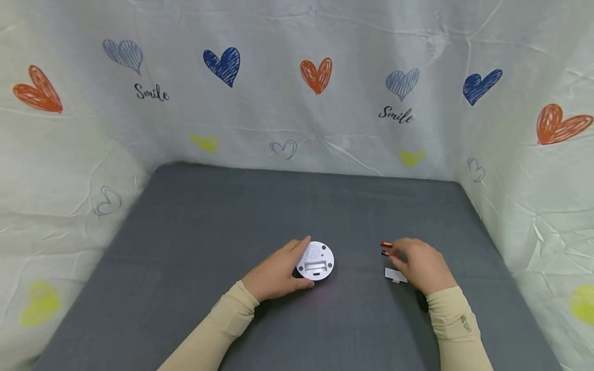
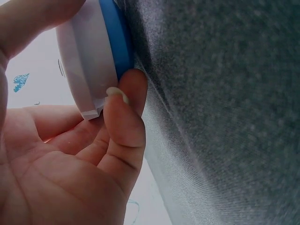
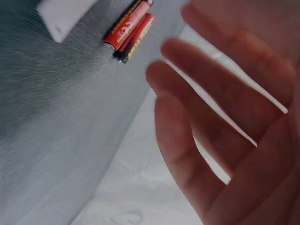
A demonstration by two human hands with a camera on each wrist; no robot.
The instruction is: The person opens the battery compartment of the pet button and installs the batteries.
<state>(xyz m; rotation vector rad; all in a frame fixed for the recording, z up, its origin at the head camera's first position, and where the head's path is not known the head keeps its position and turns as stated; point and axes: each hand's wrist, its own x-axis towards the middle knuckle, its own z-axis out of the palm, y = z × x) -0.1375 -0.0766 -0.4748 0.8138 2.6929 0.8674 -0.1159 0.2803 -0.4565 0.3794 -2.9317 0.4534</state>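
Observation:
My left hand (image 1: pixel 278 270) grips a round white device (image 1: pixel 315 251) by its left edge, thumb and fingers on opposite sides. Speaker holes and a bare battery compartment face up; a blue layer (image 2: pixel 119 37) shows on its table side in the left wrist view. Over to the right, my right hand (image 1: pixel 419 263) hovers by two small batteries, its fingers loosely bent and nothing seen in its grasp. One is a red battery (image 3: pixel 127 26), the other a black-ended battery (image 3: pixel 136 42), lying side by side. Close below them is a small white battery cover (image 1: pixel 395 275).
Everything lies on a dark grey cloth-covered table (image 1: pixel 232 216). A pale curtain (image 1: pixel 278 118) printed with hearts and the word Smile rises along its back and sides. A dark object (image 1: pixel 421 300) shows beside the right wrist.

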